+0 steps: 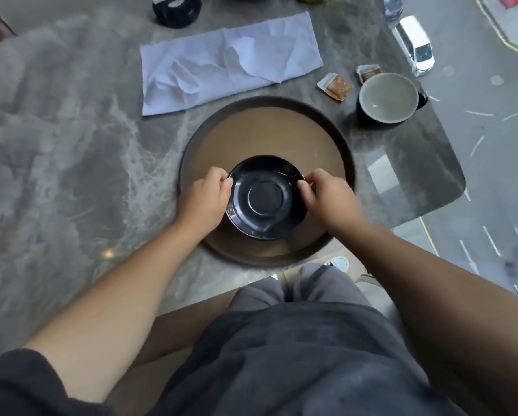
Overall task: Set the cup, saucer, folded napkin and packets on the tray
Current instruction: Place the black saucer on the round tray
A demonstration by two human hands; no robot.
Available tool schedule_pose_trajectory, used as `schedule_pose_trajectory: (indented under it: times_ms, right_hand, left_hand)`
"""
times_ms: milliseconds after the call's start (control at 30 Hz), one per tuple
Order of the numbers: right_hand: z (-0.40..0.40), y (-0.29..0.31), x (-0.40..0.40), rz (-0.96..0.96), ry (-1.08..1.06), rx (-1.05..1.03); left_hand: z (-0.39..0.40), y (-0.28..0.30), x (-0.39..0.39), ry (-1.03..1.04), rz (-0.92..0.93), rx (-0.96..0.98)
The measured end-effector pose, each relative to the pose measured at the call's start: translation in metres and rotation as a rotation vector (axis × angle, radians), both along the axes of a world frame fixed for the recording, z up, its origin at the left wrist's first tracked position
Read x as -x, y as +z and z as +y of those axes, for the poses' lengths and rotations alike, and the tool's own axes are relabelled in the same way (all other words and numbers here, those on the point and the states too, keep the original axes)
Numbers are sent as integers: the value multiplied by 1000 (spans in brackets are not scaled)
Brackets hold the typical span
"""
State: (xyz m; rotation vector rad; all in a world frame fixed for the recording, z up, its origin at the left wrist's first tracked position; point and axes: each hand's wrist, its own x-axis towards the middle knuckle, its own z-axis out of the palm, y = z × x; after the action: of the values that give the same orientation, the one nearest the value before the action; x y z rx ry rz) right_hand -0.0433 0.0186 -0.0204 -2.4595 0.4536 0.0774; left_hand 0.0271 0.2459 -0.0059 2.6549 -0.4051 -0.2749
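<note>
A black saucer is over the near half of the round brown tray. My left hand pinches its left rim and my right hand pinches its right rim. Whether the saucer rests on the tray or hovers just above it, I cannot tell. A dark cup with a pale inside stands on the table to the right of the tray. Two small brown packets lie just left of the cup. A white napkin, unfolded and creased, lies flat behind the tray.
The grey marble table ends at a rounded corner on the right. A black round object stands at the back edge, behind the napkin. My legs in grey shorts are below the table's near edge.
</note>
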Motion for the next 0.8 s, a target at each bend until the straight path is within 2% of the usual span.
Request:
schedule_pose_trajectory:
  times_ms: [100, 267, 800]
  right_hand:
    - [19, -6, -7, 52, 52, -30]
    - [38, -13, -12, 83, 122, -28]
    - [58, -25, -15, 147, 153, 5]
  left_hand:
    - [20, -3, -2, 33, 21, -106]
    - [43, -10, -3, 21, 1, -179]
    - [66, -25, 0, -50, -87, -288]
